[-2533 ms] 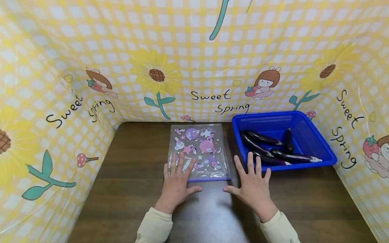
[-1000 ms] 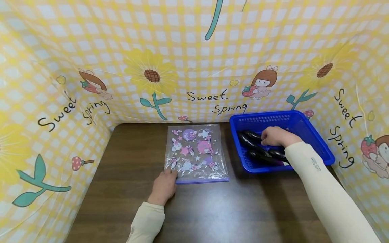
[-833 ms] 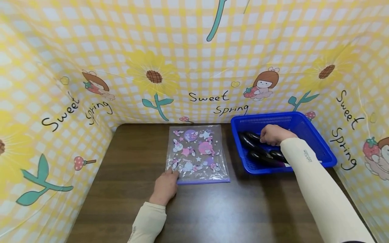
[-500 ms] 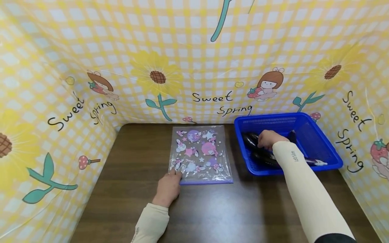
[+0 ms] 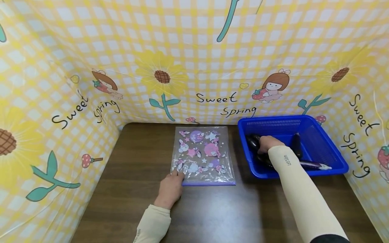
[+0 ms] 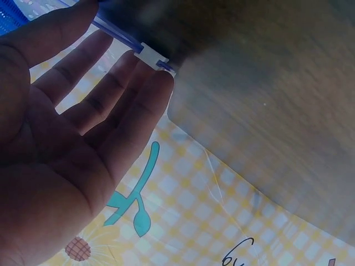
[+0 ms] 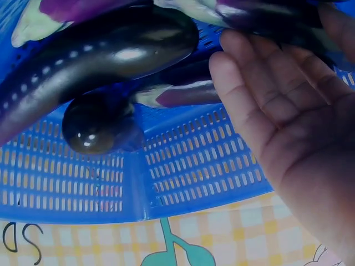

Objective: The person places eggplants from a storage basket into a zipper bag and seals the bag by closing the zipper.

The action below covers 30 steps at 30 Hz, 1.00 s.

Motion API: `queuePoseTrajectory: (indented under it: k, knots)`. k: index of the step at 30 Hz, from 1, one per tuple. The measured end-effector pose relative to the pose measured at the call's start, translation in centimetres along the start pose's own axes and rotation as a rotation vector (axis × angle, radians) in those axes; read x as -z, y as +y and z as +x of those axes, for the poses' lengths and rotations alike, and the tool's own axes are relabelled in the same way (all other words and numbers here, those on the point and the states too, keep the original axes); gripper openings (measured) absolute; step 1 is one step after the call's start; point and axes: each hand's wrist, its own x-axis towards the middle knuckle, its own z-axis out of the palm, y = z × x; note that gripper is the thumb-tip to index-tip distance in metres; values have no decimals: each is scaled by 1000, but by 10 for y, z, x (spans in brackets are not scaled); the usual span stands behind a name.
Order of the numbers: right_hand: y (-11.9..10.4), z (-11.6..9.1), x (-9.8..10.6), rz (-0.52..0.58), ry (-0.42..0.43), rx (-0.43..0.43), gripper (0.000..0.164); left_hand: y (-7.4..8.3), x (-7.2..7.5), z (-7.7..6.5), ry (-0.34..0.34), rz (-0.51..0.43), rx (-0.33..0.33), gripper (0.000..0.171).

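My left hand [image 5: 170,190] rests at the near left corner of a clear zip bag [image 5: 206,155] printed with stars and cartoon figures. In the left wrist view its extended fingers [image 6: 136,116] touch the purple zip strip by a white slider [image 6: 150,55]; the thumb stays apart. My right hand [image 5: 268,144] reaches down into a blue plastic basket [image 5: 337,162] holding several dark eggplants. Slightly bent fingers [image 7: 249,105] meet an eggplant [image 7: 266,14] in the right wrist view, with the thumb across from them. Another eggplant [image 7: 127,55] lies beside it, and the palm is bare.
Basket and bag share a dark wooden table [image 5: 121,202], the basket to the right. A yellow checked cloth [image 5: 197,67] with sunflowers and cartoon girls hangs behind and along both sides. Perforated basket walls [image 7: 205,149] rise around the eggplants.
Both hands were spread over the table at first. The left has moved to the bag's corner; the right has entered the basket, then shifted left and nearer across the eggplants.
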Motion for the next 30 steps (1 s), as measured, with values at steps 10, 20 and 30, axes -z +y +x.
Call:
queuePoseTrajectory:
  k: [10, 20, 30]
  knots:
    - [4, -8, 14, 37, -26, 40, 15, 5, 8, 2, 17, 7, -13, 20]
    - [6, -21, 27, 106, 62, 51, 22, 6, 2, 2, 79, 20, 3, 9]
    - [7, -38, 39, 226, 31, 31, 34, 6, 0, 3, 160, 54, -27, 7]
